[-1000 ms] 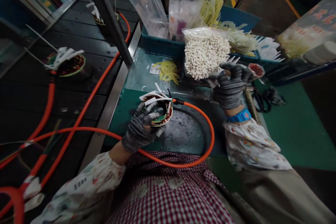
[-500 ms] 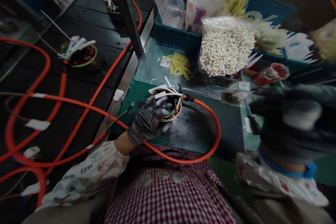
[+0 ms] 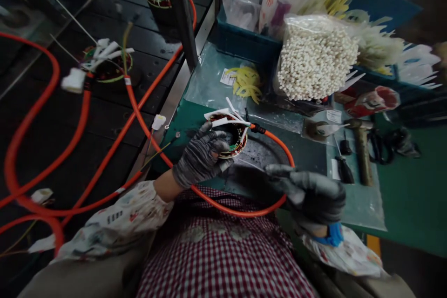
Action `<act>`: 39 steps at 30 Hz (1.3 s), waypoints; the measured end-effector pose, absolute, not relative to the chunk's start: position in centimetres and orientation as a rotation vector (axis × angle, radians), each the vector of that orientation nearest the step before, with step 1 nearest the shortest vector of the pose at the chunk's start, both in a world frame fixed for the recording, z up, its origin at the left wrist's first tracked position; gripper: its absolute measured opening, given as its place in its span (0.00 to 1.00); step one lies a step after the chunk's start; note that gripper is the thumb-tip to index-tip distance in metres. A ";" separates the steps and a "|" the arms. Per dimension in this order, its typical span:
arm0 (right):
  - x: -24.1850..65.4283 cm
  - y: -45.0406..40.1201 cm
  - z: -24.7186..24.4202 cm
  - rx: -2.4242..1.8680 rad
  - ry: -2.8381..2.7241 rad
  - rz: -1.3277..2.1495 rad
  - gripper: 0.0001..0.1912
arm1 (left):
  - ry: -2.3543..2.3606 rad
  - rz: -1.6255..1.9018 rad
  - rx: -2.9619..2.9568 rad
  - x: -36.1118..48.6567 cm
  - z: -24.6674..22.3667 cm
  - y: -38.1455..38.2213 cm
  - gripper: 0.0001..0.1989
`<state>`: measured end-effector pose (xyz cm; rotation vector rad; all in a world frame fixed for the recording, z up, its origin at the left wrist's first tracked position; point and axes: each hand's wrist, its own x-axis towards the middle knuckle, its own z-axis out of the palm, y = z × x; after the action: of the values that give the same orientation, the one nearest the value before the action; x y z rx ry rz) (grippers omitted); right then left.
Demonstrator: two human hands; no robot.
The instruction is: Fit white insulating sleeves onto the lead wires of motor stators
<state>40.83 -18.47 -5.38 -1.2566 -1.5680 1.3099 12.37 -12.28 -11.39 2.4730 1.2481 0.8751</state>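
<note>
My left hand (image 3: 202, 156), in a grey-and-black glove with bare fingertips, grips the near left side of a motor stator (image 3: 240, 146). Copper-coloured windings line this ring, and white sleeves (image 3: 226, 118) lie across its top. An orange cable (image 3: 284, 149) leaves the stator on the right and loops round in front of it. To the right, my gloved right hand (image 3: 307, 191) is closed, thumb and fingers pinched together and slightly blurred. A thin pale strand (image 3: 248, 164) runs from its fingertips towards the stator; what kind it is, I cannot make out.
More stators (image 3: 110, 67) with orange cables stand on the dark roller conveyor (image 3: 115, 107) at left, beside a metal post (image 3: 179, 14). Behind the mat are a bag of white tubes (image 3: 317, 58) and yellow strips (image 3: 246, 81). At right lie a hammer (image 3: 363, 149), a black-handled tool (image 3: 345, 170) and scissors (image 3: 380, 146).
My right hand has come left from the tools at the right edge to just right of the stator. My left hand keeps its hold. Another orange cable end now shows by the conveyor stator.
</note>
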 end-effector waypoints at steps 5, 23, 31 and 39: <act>40.0 -18.9 -4.9 -1.123 -1.849 1.411 0.15 | 1.189 0.863 2.480 12.1 -11.4 -12.1 0.09; 34.7 -7.4 -6.4 -1.100 -1.760 1.309 0.18 | 1.152 0.951 2.504 12.6 -10.8 -11.6 0.09; 35.6 -7.8 -6.5 -1.027 -1.735 1.427 0.12 | 1.170 0.870 2.484 12.3 -10.9 -11.4 0.11; 35.4 -8.9 -7.6 -0.979 -1.797 1.337 0.10 | 1.164 0.824 2.402 12.0 -11.2 -11.2 0.12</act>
<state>35.39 -8.88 -7.60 -0.9794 -1.7975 1.3371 11.96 -11.17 -11.18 2.4022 1.1639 0.8237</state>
